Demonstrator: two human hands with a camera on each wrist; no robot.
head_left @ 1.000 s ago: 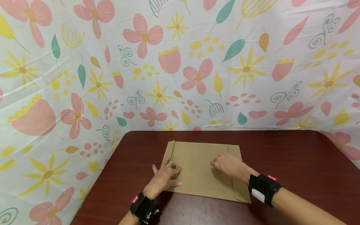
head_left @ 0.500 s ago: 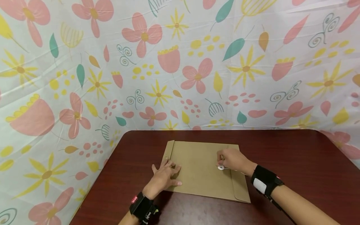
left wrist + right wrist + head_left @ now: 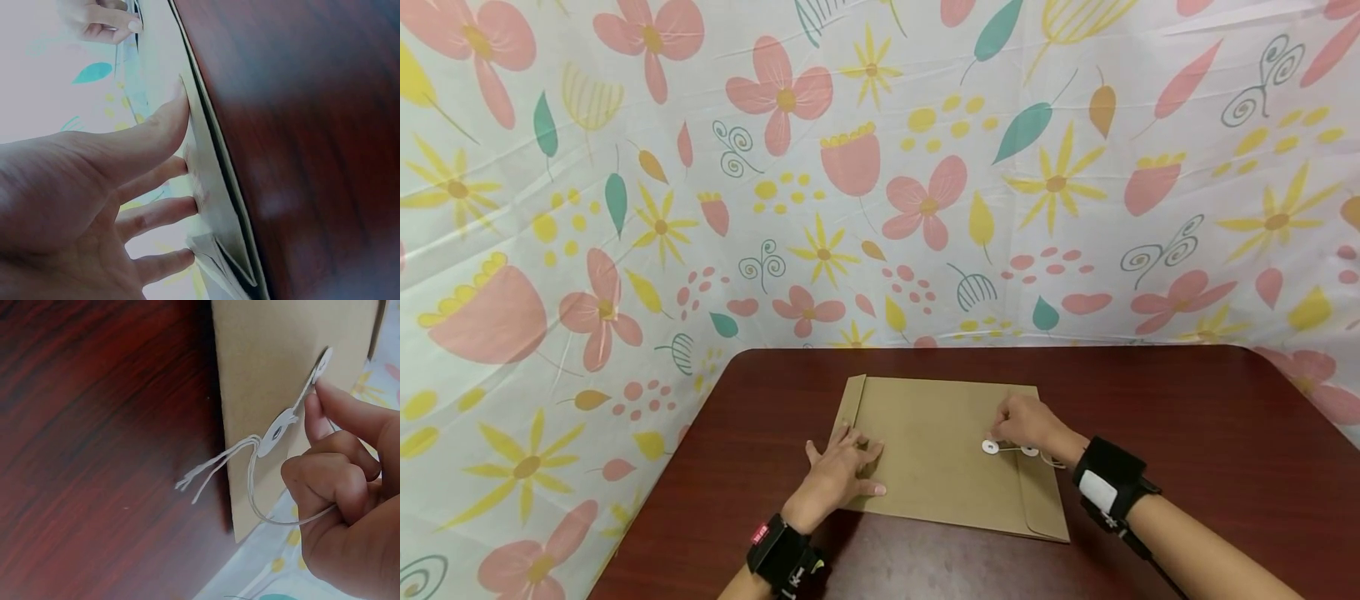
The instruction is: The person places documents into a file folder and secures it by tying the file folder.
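Kraft envelope (image 3: 940, 454) lying flat on dark bench (image 3: 1187, 417), being pinned by spread left hand (image 3: 838, 471). String (image 3: 275, 515) being pinched by right hand (image 3: 1030, 423) beside white discs (image 3: 991, 447); closure being worked, steady string tension likely needed next.

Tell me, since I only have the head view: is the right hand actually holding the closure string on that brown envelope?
Observer: Yes. In the right wrist view the right hand pinches the string, looping from the nearer paper disc.
Operator: Any loose end?
Observer: Frayed string ends lie over the envelope edge onto the table.
Operator: And the left hand?
Observer: The left wrist view shows the left hand with straight fingers pressing the envelope's end.
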